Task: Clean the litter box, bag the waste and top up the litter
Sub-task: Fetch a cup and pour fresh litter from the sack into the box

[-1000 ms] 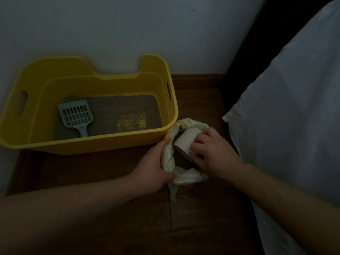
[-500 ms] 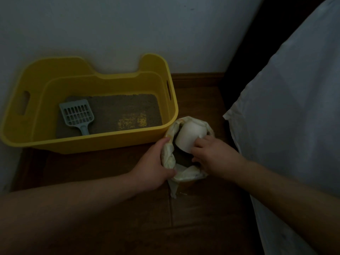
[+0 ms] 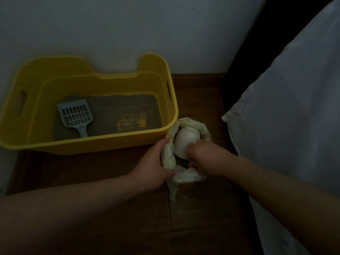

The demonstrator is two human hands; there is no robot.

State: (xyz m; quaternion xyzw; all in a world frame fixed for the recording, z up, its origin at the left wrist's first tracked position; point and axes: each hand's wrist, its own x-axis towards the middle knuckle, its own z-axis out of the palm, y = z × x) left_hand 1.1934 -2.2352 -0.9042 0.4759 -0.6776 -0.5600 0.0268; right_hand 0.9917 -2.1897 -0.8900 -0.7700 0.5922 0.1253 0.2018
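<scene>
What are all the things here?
box: one, yellow, on the floor by the wall
litter: one thin layer, grey-brown, in the box
scoop: one, pale blue, on the litter, left side
bag: one, whitish, right of the box
cup: one, white, tilted inside the bag
sheet: one, white, far right
floor: brown wood
wall: white, behind
left hand: grips the bag's rim
right hand: holds the cup

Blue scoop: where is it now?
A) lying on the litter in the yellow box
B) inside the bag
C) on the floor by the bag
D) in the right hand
A: the blue scoop lies on the litter in the yellow box; the left hand grips the bag, the right hand holds the white cup.
</scene>
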